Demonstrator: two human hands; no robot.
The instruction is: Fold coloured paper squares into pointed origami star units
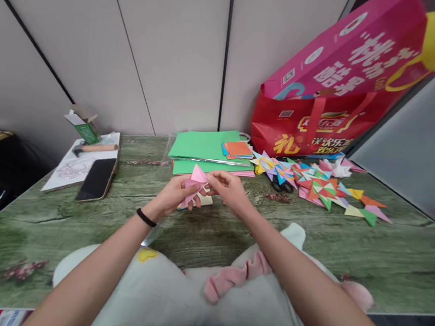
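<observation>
A small folded pink paper (198, 175) is held up between my two hands near the middle of the table. My left hand (173, 194) has its fingers closed on the paper's lower left part. At the paper's right edge, my right hand (227, 188) pinches it with thumb and fingertips. Just beneath and behind the hands, a small pale stack of paper squares (205, 200) lies on the table, partly hidden. Large green paper sheets (200, 144) lie behind, with small orange-topped squares (237, 149) on them.
Folded colourful paper pieces (324, 187) and black scissors (282, 185) lie to the right, before a red bag (274, 122). At left are a phone (97, 178), a hammer (96, 147) and a small green box (87, 132). A pale plush (175, 301) sits at the front edge.
</observation>
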